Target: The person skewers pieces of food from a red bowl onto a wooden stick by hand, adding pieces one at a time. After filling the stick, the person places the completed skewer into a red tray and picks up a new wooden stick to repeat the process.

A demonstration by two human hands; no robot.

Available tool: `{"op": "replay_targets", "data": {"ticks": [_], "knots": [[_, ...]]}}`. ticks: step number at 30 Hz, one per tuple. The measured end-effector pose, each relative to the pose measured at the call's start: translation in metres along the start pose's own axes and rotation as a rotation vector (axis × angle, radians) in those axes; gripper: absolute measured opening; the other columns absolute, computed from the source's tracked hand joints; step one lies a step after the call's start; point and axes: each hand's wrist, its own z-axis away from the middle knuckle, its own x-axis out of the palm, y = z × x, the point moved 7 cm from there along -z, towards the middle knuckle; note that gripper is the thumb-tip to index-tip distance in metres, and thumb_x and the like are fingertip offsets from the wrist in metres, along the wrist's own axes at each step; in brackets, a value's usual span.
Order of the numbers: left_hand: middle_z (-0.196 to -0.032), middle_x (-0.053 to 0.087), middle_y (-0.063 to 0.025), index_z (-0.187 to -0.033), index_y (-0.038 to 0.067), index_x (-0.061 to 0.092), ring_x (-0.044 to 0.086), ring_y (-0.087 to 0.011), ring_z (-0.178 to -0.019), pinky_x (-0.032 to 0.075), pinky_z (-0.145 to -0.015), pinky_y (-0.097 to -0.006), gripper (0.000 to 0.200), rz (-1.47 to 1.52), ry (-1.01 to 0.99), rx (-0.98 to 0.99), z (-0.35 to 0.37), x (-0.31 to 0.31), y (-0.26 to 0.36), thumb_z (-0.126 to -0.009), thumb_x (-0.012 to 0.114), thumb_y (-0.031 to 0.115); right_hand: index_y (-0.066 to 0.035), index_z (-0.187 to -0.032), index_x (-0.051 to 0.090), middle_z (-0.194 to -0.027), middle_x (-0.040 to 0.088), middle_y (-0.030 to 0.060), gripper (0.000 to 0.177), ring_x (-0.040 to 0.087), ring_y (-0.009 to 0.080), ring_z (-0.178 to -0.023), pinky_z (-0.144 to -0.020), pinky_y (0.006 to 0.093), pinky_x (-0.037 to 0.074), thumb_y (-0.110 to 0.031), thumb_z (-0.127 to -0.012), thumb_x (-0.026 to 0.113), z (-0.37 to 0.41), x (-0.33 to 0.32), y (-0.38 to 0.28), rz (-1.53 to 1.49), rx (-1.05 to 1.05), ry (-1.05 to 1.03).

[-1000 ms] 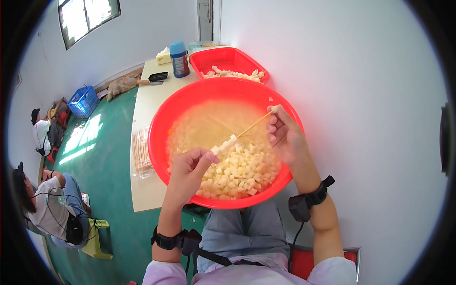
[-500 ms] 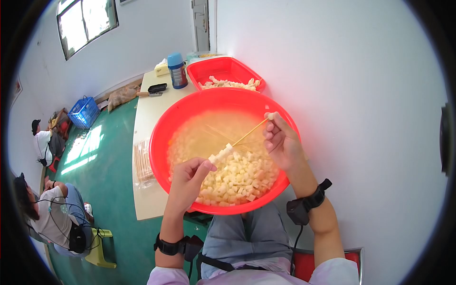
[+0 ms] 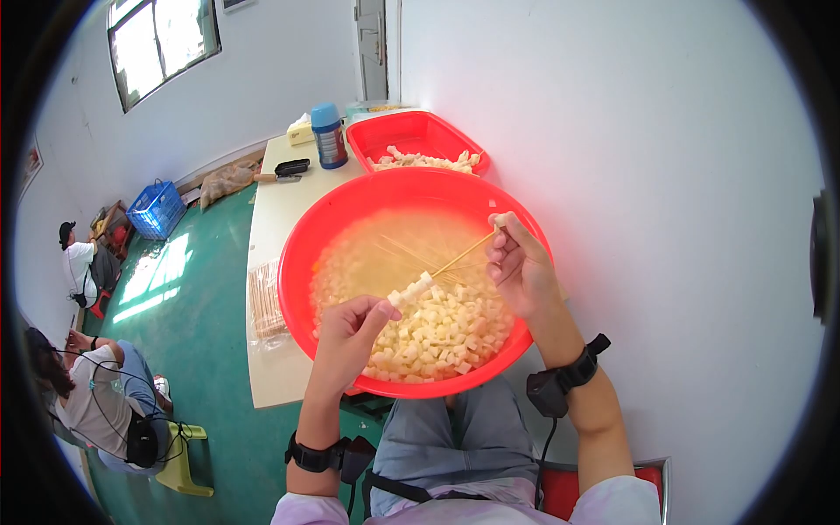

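My left hand (image 3: 354, 331) pinches the lower end of a bamboo skewer (image 3: 459, 257), where several pale food cubes (image 3: 415, 287) sit in a row. The skewer slants up to the right over a big red basin (image 3: 293, 293). At its upper tip, my right hand (image 3: 518, 267) holds one pale cube (image 3: 500, 220) between thumb and fingertips. Cloudy liquid fills the basin, with a heap of loose pale cubes (image 3: 437, 337) on the near side. A few loose skewers (image 3: 404, 248) lie in the liquid beyond the heap.
Behind the basin stands a red tub (image 3: 372, 131) with skewered pieces (image 3: 424, 159). On the table are a blue flask (image 3: 329, 138), a knife (image 3: 278, 178), a tissue box (image 3: 300, 133) and bagged skewers (image 3: 265, 297). Two people sit at left; a wall borders the right.
The hands and skewer hold nearly the same pose. The view has shifted slightly. At left, the nearer person's head and hand have moved.
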Motion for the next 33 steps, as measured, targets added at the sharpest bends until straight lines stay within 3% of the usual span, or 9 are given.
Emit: {"op": "replay_targets", "data": {"ticks": [22, 33], "knots": [[-0.053, 0.036, 0.0069, -0.075, -0.001, 0.060, 0.028, -0.0017, -0.049, 0.022, -0.044, -0.0193, 0.021, -0.003, 0.001, 0.019, 0.0013, 0.0009, 0.0041, -0.084, 0.051, 0.016, -0.006, -0.088, 0.055, -0.065, 0.051, -0.0022, 0.018, 0.050, 0.0067, -0.053, -0.044, 0.0209, 0.040, -0.024, -0.084, 0.053, -0.0002, -0.0002, 0.0020, 0.009, 0.022, -0.053], [-0.054, 0.037, 0.0072, -0.079, -0.002, 0.061, 0.029, -0.0008, -0.050, 0.022, -0.044, -0.0189, 0.021, -0.025, 0.034, 0.033, 0.0018, -0.0021, 0.0020, -0.085, 0.050, 0.015, -0.006, -0.090, 0.055, -0.072, 0.056, 0.0009, 0.017, 0.056, 0.0088, -0.067, -0.047, 0.0196, 0.046, -0.021, -0.083, 0.055, 0.0014, 0.0024, 0.0014, -0.078, 0.046, -0.076]]}}
